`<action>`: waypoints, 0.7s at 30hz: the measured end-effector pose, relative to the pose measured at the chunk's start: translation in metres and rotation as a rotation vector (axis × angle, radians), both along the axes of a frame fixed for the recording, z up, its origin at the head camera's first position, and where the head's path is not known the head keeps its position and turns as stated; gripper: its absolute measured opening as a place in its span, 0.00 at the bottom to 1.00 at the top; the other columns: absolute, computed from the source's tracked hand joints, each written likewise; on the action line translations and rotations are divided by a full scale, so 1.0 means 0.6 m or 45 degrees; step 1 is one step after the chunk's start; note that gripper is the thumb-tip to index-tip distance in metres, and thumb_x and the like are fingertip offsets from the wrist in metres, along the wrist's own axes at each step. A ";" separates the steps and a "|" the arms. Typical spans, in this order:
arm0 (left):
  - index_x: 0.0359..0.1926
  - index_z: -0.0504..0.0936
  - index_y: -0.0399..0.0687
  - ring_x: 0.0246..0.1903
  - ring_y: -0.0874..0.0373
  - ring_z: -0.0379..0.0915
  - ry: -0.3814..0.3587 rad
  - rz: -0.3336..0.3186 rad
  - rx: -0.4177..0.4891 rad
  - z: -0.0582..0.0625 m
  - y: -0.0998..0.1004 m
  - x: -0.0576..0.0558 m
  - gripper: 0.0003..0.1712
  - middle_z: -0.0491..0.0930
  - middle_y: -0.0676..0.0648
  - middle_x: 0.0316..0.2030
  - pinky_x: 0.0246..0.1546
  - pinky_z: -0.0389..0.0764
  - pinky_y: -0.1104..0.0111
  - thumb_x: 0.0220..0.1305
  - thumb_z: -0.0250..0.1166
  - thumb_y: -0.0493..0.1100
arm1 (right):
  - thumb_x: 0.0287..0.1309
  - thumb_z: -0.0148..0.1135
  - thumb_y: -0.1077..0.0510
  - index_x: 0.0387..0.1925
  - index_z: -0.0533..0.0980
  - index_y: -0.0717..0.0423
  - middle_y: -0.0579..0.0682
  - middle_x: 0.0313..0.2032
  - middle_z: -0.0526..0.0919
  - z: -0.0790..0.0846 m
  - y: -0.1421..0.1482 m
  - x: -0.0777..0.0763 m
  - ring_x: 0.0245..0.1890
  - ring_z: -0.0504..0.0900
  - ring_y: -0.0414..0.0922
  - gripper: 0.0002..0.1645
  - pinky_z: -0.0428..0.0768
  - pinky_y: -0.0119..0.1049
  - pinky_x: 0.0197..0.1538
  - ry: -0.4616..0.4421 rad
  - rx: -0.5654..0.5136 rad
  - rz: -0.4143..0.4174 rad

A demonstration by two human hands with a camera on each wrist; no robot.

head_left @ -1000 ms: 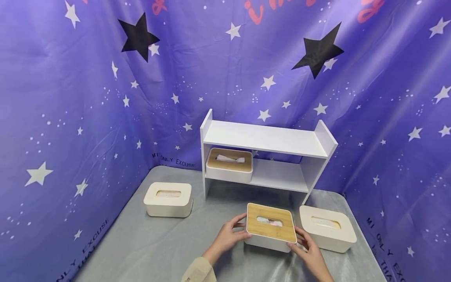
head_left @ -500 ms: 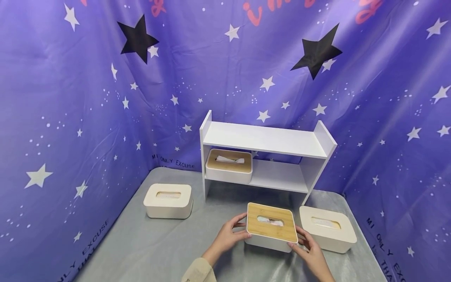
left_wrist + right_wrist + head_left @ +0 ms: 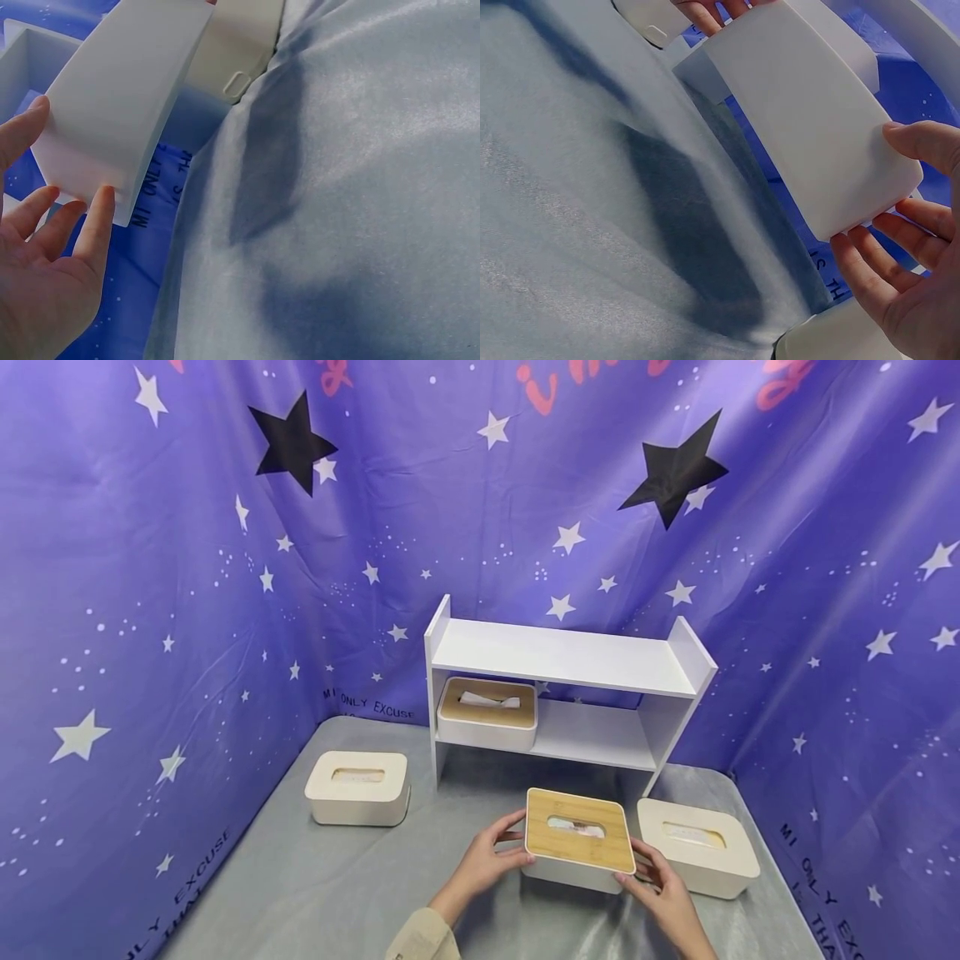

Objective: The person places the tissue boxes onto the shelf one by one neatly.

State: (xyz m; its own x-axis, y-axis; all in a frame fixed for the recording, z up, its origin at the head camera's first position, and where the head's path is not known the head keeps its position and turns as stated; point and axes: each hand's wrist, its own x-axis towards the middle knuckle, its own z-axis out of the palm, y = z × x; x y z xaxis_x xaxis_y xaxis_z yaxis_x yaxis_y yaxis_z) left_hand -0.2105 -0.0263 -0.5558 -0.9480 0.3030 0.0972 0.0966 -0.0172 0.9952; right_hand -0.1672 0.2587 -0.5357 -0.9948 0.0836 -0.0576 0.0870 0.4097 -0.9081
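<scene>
A white tissue box with a bamboo lid is held level between my two hands, in front of the shelf. My left hand grips its left end, thumb on the near side and fingers at the end. At the right end, my right hand holds it the same way. Both wrist views show the box's white wall above the cloth, with a shadow apart from it below. Printed tissue packaging shows through the lid's slot. The far fingers are partly hidden by the box.
A white two-tier shelf stands behind, with another bamboo-lidded tissue box at the left of its lower tier. Cream tissue boxes sit on the grey cloth, one at left, one at right close to my right hand. A purple star curtain surrounds the table.
The held box has risen very slightly and tilted a little, with both hands keeping their grip. The other boxes and the shelf stay where they were.
</scene>
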 end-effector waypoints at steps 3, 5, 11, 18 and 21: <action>0.70 0.70 0.45 0.61 0.38 0.73 -0.007 0.003 0.001 0.000 0.001 -0.002 0.40 0.69 0.36 0.68 0.54 0.85 0.66 0.57 0.73 0.36 | 0.59 0.70 0.54 0.72 0.61 0.62 0.66 0.69 0.66 0.001 0.002 -0.002 0.44 0.71 0.17 0.44 0.81 0.22 0.45 -0.021 -0.003 0.006; 0.70 0.70 0.45 0.61 0.38 0.73 -0.012 0.002 0.001 0.000 0.001 -0.003 0.40 0.69 0.36 0.68 0.54 0.85 0.66 0.57 0.73 0.36 | 0.59 0.70 0.54 0.72 0.61 0.61 0.65 0.70 0.66 0.001 0.003 -0.004 0.44 0.71 0.17 0.44 0.81 0.22 0.45 -0.025 -0.007 0.005; 0.71 0.70 0.46 0.62 0.39 0.73 -0.018 -0.005 -0.019 -0.004 0.000 -0.006 0.40 0.69 0.36 0.68 0.54 0.86 0.66 0.58 0.73 0.39 | 0.59 0.70 0.55 0.70 0.63 0.61 0.66 0.69 0.67 0.006 0.000 -0.003 0.44 0.71 0.17 0.42 0.81 0.22 0.45 0.034 -0.003 0.006; 0.71 0.69 0.46 0.62 0.39 0.73 -0.018 -0.002 -0.010 0.001 0.001 -0.008 0.40 0.69 0.36 0.68 0.53 0.86 0.67 0.58 0.73 0.38 | 0.59 0.69 0.58 0.69 0.64 0.64 0.66 0.68 0.68 0.010 -0.001 -0.002 0.45 0.71 0.17 0.40 0.82 0.23 0.44 0.112 -0.025 0.017; 0.71 0.69 0.45 0.62 0.39 0.73 -0.020 -0.006 0.004 0.005 0.001 -0.009 0.40 0.68 0.36 0.69 0.53 0.86 0.67 0.58 0.73 0.37 | 0.59 0.69 0.59 0.69 0.64 0.64 0.67 0.67 0.68 0.012 0.001 -0.003 0.45 0.71 0.16 0.40 0.82 0.23 0.44 0.122 -0.022 0.016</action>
